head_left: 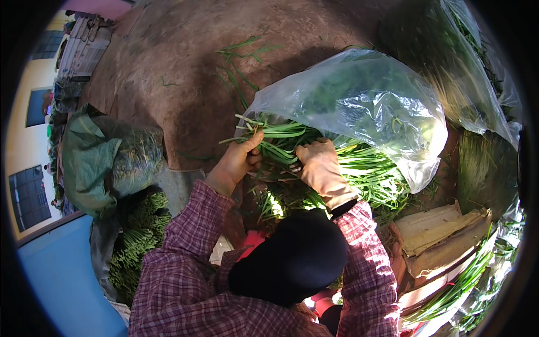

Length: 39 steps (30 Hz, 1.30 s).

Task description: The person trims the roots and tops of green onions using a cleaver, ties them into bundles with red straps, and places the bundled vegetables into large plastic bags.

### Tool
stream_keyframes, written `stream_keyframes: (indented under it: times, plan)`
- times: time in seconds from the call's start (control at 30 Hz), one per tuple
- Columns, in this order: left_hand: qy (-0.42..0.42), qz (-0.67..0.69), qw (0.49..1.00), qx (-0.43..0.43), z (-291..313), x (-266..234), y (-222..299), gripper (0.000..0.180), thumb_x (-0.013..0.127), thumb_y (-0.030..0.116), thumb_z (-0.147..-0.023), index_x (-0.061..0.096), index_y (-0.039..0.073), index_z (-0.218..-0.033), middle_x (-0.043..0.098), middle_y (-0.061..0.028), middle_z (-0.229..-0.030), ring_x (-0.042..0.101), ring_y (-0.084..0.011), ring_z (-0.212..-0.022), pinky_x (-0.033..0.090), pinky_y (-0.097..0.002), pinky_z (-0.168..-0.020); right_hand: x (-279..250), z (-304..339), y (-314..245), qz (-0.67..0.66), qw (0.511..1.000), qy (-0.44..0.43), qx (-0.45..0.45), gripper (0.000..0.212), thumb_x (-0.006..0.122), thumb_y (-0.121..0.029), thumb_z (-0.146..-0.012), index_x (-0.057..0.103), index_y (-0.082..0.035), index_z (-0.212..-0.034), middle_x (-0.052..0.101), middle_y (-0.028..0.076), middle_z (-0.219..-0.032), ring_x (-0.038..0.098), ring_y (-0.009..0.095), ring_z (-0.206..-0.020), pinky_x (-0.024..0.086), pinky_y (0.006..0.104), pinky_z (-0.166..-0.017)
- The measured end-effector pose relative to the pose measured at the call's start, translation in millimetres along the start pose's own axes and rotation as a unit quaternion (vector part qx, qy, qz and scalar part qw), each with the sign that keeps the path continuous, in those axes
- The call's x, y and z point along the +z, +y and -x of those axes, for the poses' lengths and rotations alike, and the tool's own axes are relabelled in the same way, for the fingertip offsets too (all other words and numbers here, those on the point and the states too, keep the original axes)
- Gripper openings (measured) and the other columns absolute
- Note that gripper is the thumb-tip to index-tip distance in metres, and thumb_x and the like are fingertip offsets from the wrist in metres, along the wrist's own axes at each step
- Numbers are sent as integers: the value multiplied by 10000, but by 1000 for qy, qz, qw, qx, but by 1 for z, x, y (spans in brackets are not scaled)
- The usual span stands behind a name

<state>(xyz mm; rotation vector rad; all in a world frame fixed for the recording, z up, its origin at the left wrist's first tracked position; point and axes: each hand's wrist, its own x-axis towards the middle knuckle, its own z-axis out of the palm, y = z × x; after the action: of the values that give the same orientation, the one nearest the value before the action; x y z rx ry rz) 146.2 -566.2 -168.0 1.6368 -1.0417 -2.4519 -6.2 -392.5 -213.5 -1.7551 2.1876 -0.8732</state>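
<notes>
My left hand (238, 161) is closed round the pale stem ends of a bunch of chives (283, 132), long and green. My right hand (321, 168) lies farther along the same bunch, its fingers curled over the leaves, with the fingertips partly hidden. Just beyond my hands, a large clear plastic bag (348, 84) bulges with more greens. Loose chives (370, 171) spill from its open near side, to the right of my right hand. A rounded black shape (289, 258) covers the space between my forearms.
Stray green leaves (241, 78) lie on the brown floor (179, 39). At left are a green sack (90, 157) and a stack of bundled green stalks (137, 241). More clear bags of greens (449, 62) stand at far right, above flattened cardboard (438, 230) and another green bundle (457, 286).
</notes>
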Motion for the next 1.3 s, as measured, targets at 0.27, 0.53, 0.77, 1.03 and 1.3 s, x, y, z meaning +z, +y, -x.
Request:
stream_keyframes:
  times: [0.27,0.53,0.77,1.03,1.3]
  plan:
    - [-60,-111,990,67,-4,17,15,211,724,295,-947,611,163,-1067,393,81,-657,307,-58,-504,290,-261,-508,-3,5,5,-59,998,-38,4,179,645,-111,-731,684,-102,-906,677,90,-770,646,296,-859,435,417,-825]
    - [-3,-152,960,236,4,10,17,296,638,296,-1008,637,66,-1193,431,70,-645,317,-54,-493,368,-273,-521,-3,-4,2,-1,987,-158,40,423,710,-167,-754,663,-76,-1165,704,157,-919,658,354,-958,418,457,-991]
    - [89,-127,930,333,58,4,56,255,571,311,-1047,622,80,-953,363,58,-619,294,-65,-501,386,-262,-534,-36,-32,-8,-133,987,-42,76,299,718,-193,-801,708,-103,-1087,707,161,-883,646,380,-905,448,462,-906]
    - [122,26,911,393,107,-116,144,318,617,395,-999,544,141,-822,430,46,-691,431,-100,-624,453,-321,-701,13,31,38,-72,991,-92,61,253,673,-356,-778,685,-110,-833,649,126,-771,638,352,-808,461,438,-843]
    - [205,-331,812,434,131,-146,125,244,629,195,-1020,633,26,-1196,647,2,-1050,558,-96,-997,449,-236,-875,-7,22,60,-436,810,-50,389,200,675,-228,-911,608,-82,-791,567,-18,-663,492,56,-562,388,228,-500]
